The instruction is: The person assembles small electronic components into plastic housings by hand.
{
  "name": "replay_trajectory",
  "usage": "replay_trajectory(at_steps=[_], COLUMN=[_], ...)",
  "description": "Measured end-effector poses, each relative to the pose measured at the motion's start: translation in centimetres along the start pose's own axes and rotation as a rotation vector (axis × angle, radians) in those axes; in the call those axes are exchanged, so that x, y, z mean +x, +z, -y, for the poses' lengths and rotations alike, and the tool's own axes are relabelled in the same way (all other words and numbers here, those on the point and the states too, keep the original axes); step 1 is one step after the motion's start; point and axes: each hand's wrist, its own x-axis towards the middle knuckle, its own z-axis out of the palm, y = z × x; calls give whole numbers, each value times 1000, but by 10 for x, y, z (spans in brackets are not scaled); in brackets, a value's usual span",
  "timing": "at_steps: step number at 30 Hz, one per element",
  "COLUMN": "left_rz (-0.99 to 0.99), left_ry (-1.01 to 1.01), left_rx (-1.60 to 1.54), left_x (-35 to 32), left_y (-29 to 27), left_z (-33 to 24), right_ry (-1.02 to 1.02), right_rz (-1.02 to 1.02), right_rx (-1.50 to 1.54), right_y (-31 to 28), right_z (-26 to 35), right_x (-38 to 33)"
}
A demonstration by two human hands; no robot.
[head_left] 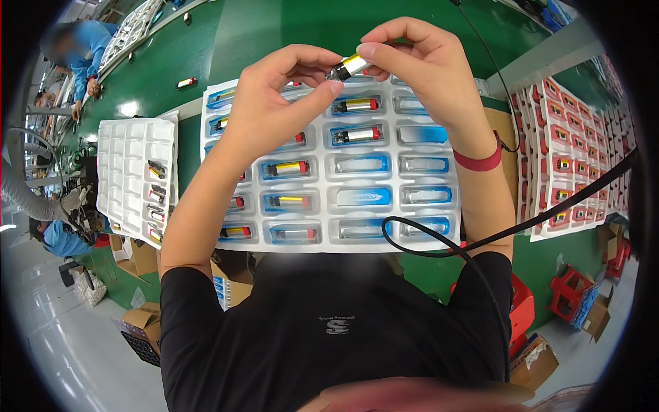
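Above a white moulded tray (322,214), both hands hold a small battery assembly (352,65), silver and yellow with a black end. My left hand (285,93) pinches the black end between thumb and fingers. The other end sits between the thumb and forefinger of my right hand (425,65), which partly hide it. Below, several tray pockets carry similar pieces with red ends, such as one silver-and-yellow battery assembly (357,134). Other pockets hold clear and blue casings (362,198) without such a piece inside.
At the left lies a second white tray (127,165) with several pieces along its right side. Stacked trays with red pockets (566,158) stand at the right. A black cable (549,214) crosses the tray's near right corner. A co-worker in blue (89,48) sits at the far left.
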Motion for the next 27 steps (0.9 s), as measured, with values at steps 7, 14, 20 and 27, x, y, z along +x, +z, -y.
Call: replay_trajectory(at_steps=[7,14,20,27], left_rz=[60,510,500,-115], left_ry=[-104,108,-44,-136], left_rx=[407,699,467,-512], left_x=[-27,-43,-33,-20], left_y=[18,55,22,-14], left_z=[-10,4,-18,6], right_ry=[-38,-41,47,-51], right_rz=[-47,-46,-47,18], right_rx=[37,170,298,206], right_y=[-12,-12,-20,7], right_z=[33,32,26,19], right_x=[5,5,-3,-10])
